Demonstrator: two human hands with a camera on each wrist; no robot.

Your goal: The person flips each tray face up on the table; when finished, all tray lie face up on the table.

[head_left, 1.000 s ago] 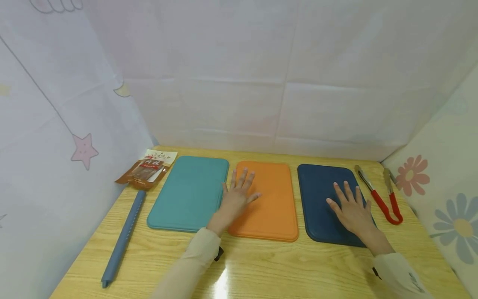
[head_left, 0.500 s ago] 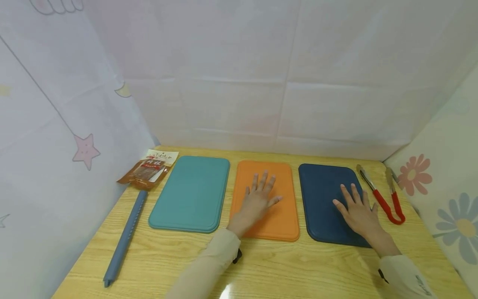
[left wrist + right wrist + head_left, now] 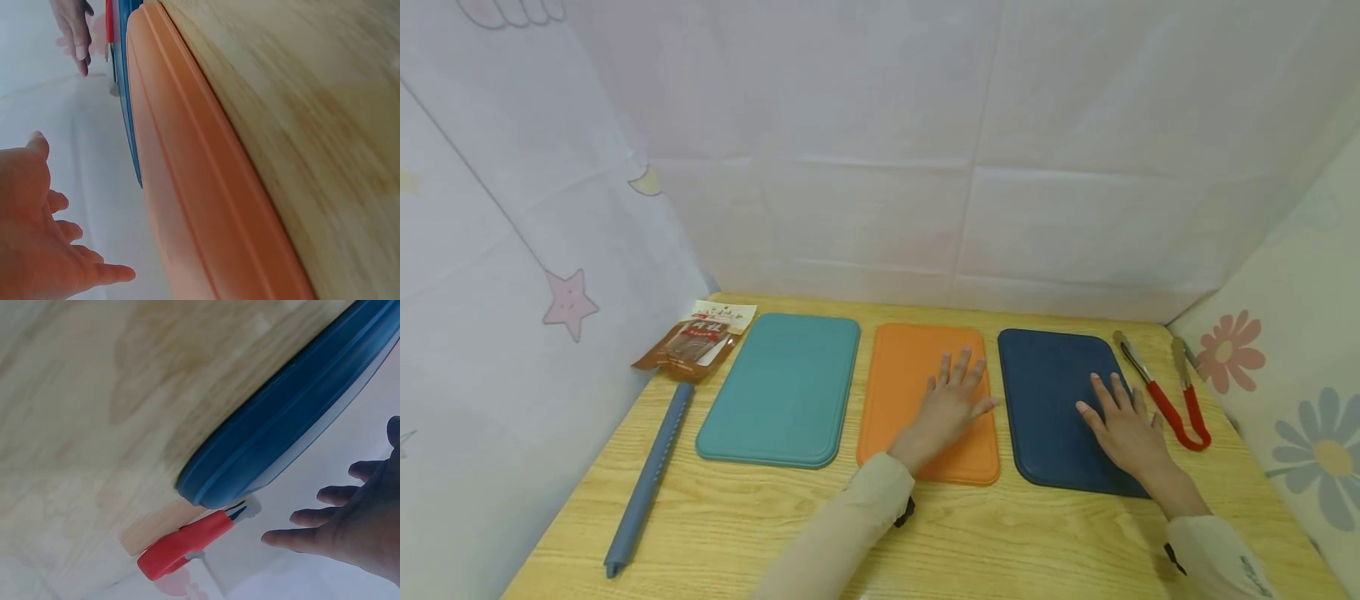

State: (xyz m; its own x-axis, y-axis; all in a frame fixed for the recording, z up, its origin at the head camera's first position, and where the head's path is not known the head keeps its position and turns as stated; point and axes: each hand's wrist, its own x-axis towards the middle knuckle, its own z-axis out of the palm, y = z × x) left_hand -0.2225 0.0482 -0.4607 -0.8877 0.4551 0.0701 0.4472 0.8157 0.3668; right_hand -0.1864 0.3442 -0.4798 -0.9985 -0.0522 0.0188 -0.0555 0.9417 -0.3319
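Three flat boards with rounded corners lie in a row: teal (image 3: 778, 390), orange (image 3: 898, 371) and navy (image 3: 1041, 392). My left hand (image 3: 946, 410) is over the right part of the orange board, fingers spread and holding nothing. The left wrist view has that hand (image 3: 37, 237) apart from the orange board (image 3: 187, 156). Over the right side of the navy board is my right hand (image 3: 1129, 433), its fingers also spread and nothing in it. A gap shows between this hand (image 3: 359, 519) and the navy board (image 3: 275, 419) in the right wrist view.
Red-handled tongs (image 3: 1165, 407) lie spread at the right, beside the navy board. At the left are a brown food packet (image 3: 692, 346) and a long blue-grey stick-like thing (image 3: 649, 483). Printed cloth (image 3: 850, 208) hangs behind and at both sides of the wooden table (image 3: 715, 533).
My left hand has moved right, from the gap between the teal and orange boards to the right part of the orange one. My right hand has shifted slightly right. The boards stay put.
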